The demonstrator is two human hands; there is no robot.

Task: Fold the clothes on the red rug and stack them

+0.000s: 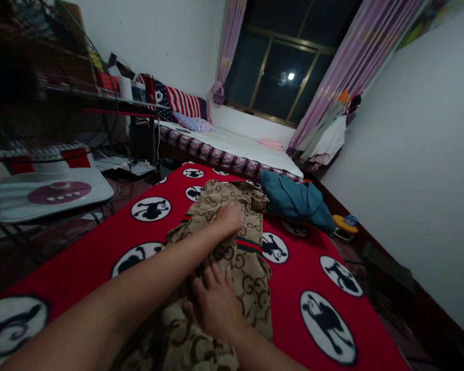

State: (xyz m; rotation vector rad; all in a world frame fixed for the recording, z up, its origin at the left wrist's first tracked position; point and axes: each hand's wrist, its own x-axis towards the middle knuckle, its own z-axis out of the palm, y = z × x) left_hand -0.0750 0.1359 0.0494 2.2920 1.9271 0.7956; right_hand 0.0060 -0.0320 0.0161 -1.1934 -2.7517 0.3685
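Observation:
A tan garment (pixel 251 281) with brown letter patterns and a green-red stripe lies lengthwise on a red cloth (pixel 294 319) printed with white ovals and black figures. My left hand (pixel 231 217) is closed on the upper part of the garment, its arm reaching in from the lower left. Nearer to me, my right hand (pixel 215 296) lies on the garment with its fingers spread. Folds bunch up beneath and beside both hands. A teal folded cloth (pixel 296 198) rests just right of the garment's far end.
On the left a fan (pixel 60 193) stands beside a cluttered desk (pixel 139 105). Behind the red surface is a bed (pixel 235 139) with pillows under a curtained window. Clothes (pixel 328 141) hang at the right wall, above a yellow stool (pixel 345 224).

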